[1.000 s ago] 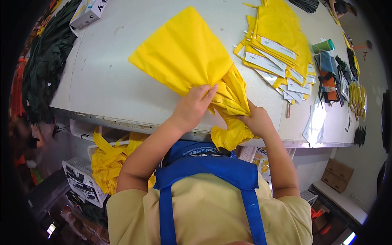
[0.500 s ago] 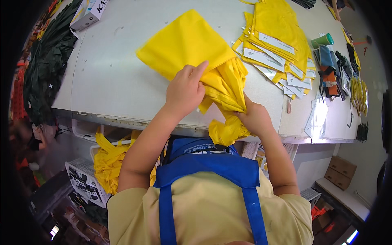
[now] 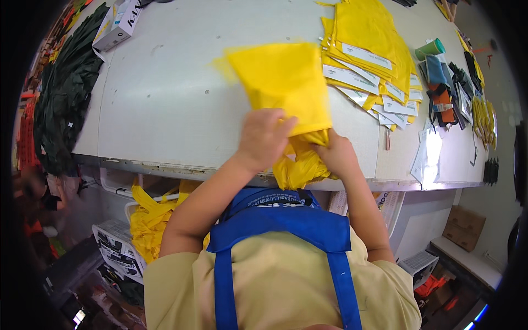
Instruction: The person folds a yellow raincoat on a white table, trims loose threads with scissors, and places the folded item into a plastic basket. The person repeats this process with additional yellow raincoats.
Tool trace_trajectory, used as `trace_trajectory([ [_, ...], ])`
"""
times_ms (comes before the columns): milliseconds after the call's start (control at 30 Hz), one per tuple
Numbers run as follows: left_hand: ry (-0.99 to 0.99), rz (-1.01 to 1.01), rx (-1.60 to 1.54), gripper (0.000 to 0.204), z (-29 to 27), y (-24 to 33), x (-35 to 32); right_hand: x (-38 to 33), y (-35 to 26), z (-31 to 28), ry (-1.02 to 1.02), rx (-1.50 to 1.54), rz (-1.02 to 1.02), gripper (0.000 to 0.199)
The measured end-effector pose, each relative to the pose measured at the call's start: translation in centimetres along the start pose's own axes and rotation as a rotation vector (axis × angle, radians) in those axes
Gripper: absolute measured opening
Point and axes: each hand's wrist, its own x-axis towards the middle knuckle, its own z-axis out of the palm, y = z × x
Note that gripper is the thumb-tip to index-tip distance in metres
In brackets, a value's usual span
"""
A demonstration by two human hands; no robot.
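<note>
Both hands grip the yellow fabric piece (image 3: 286, 82) at the table's (image 3: 165, 110) near edge: left hand (image 3: 264, 137) presses on top, right hand (image 3: 336, 155) clamps its bunched end, fingertips hidden in folds.

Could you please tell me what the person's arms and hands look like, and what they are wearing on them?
Both the left hand and the right hand are bare, with no gloves, rings or watch visible. The forearms are uncovered too; short pale yellow sleeves end near the upper arms. Blue apron straps run over the pale yellow shirt.
</note>
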Motion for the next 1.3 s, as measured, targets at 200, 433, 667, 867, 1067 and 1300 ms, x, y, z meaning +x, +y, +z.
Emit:
trace_trajectory([
  [200, 0.058, -0.62, -0.614, 0.084, 5.4, -1.9, -5.8, 1.0, 1.4, -0.2, 0.05, 0.32, -0.012, 0.048],
  [433, -0.361, -0.598, -0.662, 0.028, 3.5, -1.2, -2.6, 3.0, 3.3, 1.5, 0.048, 0.63, 0.006, 0.046],
  [667, -0.6, -0.575, -1.252, 0.031, 2.8, -2.6, -4.6, 3.9, 3.0, 1.5, 0.067, 1.053, 0.004, 0.045],
  [867, -0.392, -0.911, -1.906, 0.056, 10.1, -4.6, -2.9, 5.1, 0.1, 1.7, 0.059, 0.716, -0.048, 0.053],
  [1067, -0.139, -0.932, -2.114, 0.066, 9.9, -2.4, -4.2, 8.4, 0.4, 2.8, -0.003, 1.338, -0.134, 0.056],
  [1300, -0.184, -1.054, -2.544, 0.075, 7.4, -3.9, -10.6, 7.3, 0.1, 6.0, 0.264, -0.379, -0.357, 0.035],
])
